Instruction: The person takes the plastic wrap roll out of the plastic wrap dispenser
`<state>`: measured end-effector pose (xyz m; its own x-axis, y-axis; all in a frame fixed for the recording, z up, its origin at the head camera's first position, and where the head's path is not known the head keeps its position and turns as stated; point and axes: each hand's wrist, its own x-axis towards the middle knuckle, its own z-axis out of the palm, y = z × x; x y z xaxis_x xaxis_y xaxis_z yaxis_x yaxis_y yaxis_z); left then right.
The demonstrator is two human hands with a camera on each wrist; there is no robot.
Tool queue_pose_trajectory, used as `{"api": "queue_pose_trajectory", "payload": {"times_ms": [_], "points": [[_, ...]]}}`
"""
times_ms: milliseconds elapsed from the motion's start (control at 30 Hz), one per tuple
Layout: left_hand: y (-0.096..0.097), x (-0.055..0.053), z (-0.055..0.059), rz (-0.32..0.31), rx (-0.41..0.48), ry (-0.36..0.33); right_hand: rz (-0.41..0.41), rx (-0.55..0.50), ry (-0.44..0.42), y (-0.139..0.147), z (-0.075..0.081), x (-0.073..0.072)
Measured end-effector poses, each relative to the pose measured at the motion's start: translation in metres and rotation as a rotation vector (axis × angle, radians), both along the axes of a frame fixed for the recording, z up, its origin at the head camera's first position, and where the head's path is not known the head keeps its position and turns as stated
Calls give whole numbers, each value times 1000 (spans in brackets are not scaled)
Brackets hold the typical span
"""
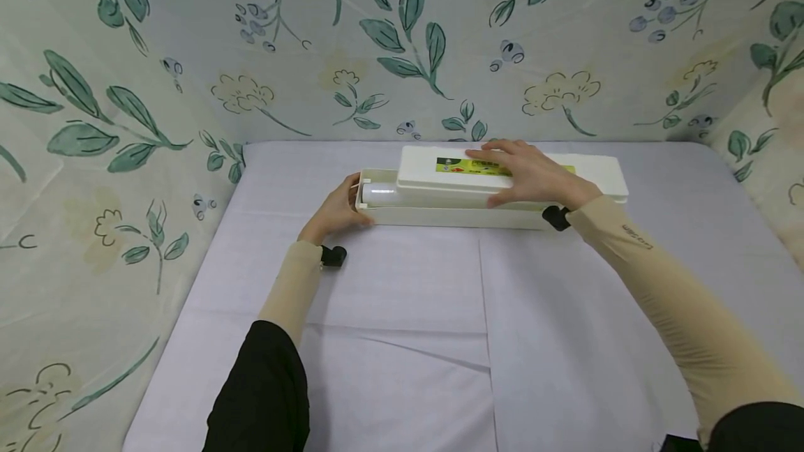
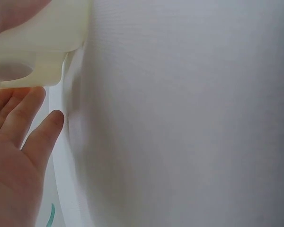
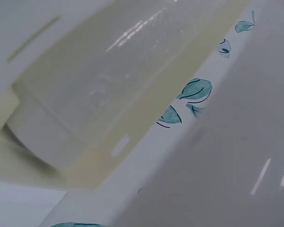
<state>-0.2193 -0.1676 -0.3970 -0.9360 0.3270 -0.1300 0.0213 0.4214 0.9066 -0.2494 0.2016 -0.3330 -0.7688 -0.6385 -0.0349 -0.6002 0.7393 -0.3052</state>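
Note:
At the far side of the table lies a long white plastic wrap dispenser box [image 1: 433, 217], its top uncovered at the left end. Inside it a roll of clear film [image 1: 379, 193] shows, also seen close up in the right wrist view as a shiny roll [image 3: 118, 71]. My left hand [image 1: 338, 210] grips the box's left end, thumb in front and fingers round the end. My right hand [image 1: 534, 173] holds the white lid [image 1: 417, 169], fingers across its top label and thumb on the front side. The lid sits shifted right and extends past the box.
A white cloth [image 1: 402, 298] with fold creases covers the table. Behind and to the left hangs a leaf-and-flower patterned curtain [image 1: 301, 54]. A black wrist camera [image 1: 333, 257] is on the left wrist, another [image 1: 555, 217] on the right.

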Motion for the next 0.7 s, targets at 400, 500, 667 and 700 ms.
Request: {"api": "queue_pose_trajectory", "payload": {"times_ms": [400,500,667,700], "points": [[-8,-17,-34,23,0,18,-29,8,-11,10,0,4],[-7,-17,-34,27,1,17,-40,10,-15,15,0,5],[-7,-16,-32,28,-4,14,-56,12,-24,23,-1,6],[-7,-16,-32,29,-5,14,-58,10,-23,24,-1,6]]}}
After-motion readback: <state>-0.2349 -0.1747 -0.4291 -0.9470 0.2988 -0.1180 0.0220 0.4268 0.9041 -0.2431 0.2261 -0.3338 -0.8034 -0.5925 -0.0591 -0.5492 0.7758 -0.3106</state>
